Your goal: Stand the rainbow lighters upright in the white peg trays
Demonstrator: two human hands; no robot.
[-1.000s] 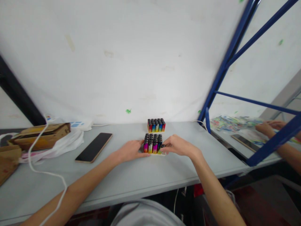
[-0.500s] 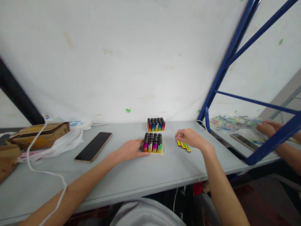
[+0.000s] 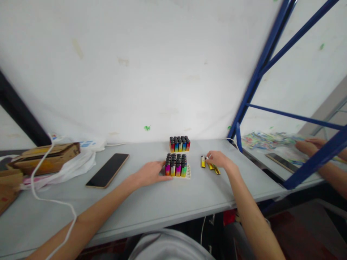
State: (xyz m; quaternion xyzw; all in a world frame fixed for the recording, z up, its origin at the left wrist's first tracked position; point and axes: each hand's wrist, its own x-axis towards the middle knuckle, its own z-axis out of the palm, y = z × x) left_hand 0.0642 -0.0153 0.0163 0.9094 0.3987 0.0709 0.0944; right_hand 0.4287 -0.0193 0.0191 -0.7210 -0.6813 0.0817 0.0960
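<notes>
My left hand [image 3: 151,172] wraps the left side of a white tray [image 3: 189,172] on the table. Its thumb lies along the front corner and the other fingertips are hidden behind. In the tray stand several multicoloured lighters [image 3: 176,166] with black tops, upright in rows; the tray's right end shows bare slots. Over a few yellow-gold lighters [image 3: 216,169] lying flat, my right hand [image 3: 219,159] has its fingers pinched at the end of one. Another gold lighter [image 3: 203,161] lies apart, just left of those fingers.
A second block of lighters [image 3: 180,143] stands behind, near the wall. To the left are a phone [image 3: 107,169], a cardboard box [image 3: 46,157], plastic bags [image 3: 84,162] and a white cable [image 3: 51,198]. A blue metal frame [image 3: 251,85] rises right; beyond it another person's hands [image 3: 307,147] work.
My right hand has shifted slightly right. One gold lighter now lies separate to the left of the others. My left hand stays at the tray.
</notes>
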